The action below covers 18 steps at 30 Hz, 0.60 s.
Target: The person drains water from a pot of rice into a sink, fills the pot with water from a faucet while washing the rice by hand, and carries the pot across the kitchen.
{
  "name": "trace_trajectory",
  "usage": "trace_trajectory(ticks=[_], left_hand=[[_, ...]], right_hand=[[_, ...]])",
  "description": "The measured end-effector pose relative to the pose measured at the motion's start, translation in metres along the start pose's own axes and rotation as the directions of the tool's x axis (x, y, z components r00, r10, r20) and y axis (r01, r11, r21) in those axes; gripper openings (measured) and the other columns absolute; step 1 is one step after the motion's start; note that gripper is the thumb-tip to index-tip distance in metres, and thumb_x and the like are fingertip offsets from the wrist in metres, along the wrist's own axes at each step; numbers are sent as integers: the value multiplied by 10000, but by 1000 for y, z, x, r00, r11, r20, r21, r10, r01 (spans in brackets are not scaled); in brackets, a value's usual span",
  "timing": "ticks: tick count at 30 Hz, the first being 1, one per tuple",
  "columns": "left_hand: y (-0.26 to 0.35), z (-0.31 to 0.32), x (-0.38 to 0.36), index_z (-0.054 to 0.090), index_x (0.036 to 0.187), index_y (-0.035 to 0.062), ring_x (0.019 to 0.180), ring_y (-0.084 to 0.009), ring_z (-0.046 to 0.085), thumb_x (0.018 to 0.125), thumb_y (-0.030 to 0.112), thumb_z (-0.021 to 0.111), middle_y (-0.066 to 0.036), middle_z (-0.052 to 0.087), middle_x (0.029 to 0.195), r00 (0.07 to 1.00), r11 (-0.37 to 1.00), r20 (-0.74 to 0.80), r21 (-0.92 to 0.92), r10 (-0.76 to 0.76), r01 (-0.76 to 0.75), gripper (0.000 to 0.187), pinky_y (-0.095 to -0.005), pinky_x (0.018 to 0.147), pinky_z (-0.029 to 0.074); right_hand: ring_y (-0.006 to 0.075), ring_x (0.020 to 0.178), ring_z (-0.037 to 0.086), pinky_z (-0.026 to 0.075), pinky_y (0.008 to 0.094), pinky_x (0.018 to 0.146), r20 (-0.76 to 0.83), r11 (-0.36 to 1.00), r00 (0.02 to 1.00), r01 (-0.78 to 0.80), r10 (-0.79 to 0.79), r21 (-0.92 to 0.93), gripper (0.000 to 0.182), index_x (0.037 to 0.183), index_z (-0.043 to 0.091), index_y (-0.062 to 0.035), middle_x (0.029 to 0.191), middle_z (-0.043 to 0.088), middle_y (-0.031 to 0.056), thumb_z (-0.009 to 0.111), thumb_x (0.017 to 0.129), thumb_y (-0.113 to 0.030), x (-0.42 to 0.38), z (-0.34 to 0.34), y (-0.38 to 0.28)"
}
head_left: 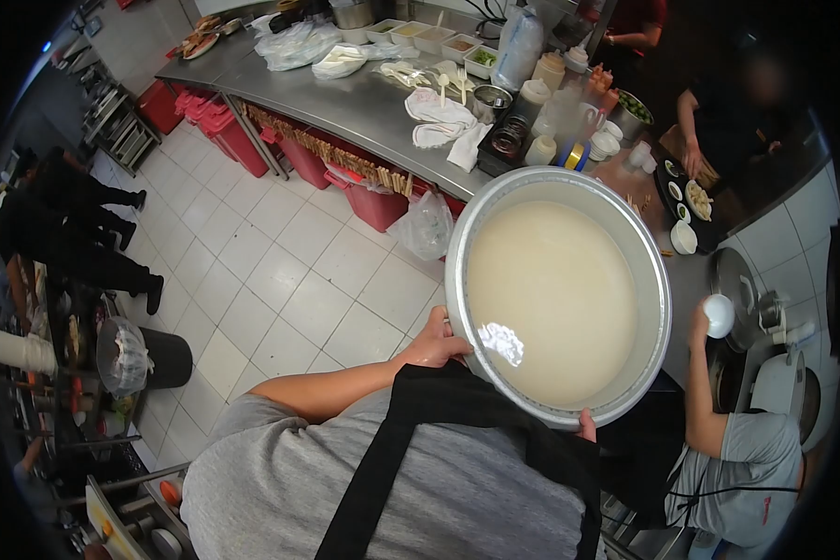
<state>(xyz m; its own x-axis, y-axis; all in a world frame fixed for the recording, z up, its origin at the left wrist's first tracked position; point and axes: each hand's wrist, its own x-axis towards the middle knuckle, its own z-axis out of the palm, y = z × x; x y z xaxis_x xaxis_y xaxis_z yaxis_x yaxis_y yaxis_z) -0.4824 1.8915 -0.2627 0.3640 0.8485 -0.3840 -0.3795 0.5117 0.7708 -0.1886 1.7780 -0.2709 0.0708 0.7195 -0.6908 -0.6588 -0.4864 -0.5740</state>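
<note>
A large round metal pot (455, 271) is held close in front of my chest, its wide mouth facing up. Cloudy off-white liquid (555, 289) fills much of it, with a bright reflection near the lower left. My left hand (436, 342) grips the pot's left side, thumb at the rim and most fingers hidden beneath or behind it. At the near right edge only the thumb or a fingertip of my right hand (587, 426) shows against the rim; the pot and apron hide the rest.
A steel counter (345, 112) bears cloths (443, 121), bottles and food containers, with red bins (373, 201) below. At right, a co-worker (747, 457) holds a white bowl (718, 315). Another person stands across the counter. A black bin (168, 357) stands on the tiled floor at left.
</note>
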Motion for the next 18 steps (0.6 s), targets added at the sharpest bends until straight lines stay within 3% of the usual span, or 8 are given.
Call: trace_trajectory(ticks=[6,9,18], left_hand=[[-4,-3,2,266,1136,40,726,-129,573,756,-12,578,-101,580,912,1000,1000,5,17,9,-9,494,-241,624,459],[-6,-3,3,266,1137,40,727,-127,574,756,-14,578,-99,581,911,1000,1000,2,9,10,-10,495,-240,623,458],[-4,-2,2,264,1141,35,726,-134,581,753,-24,576,-102,581,912,1000,1000,9,-12,14,-14,501,-241,617,464]], right_hand=[[296,1211,398,294,437,1034,-48,1000,999,12,-13,-10,636,1342,287,-61,1349,371,143,433,875,-469,11,-15,4],[293,1212,397,291,435,1037,20,998,1000,17,-18,60,627,1343,286,-61,1350,370,141,431,879,-458,25,-38,9],[294,1217,389,284,438,1040,46,1000,999,-1,0,17,622,1347,278,-69,1355,366,133,417,885,-461,17,-26,4]])
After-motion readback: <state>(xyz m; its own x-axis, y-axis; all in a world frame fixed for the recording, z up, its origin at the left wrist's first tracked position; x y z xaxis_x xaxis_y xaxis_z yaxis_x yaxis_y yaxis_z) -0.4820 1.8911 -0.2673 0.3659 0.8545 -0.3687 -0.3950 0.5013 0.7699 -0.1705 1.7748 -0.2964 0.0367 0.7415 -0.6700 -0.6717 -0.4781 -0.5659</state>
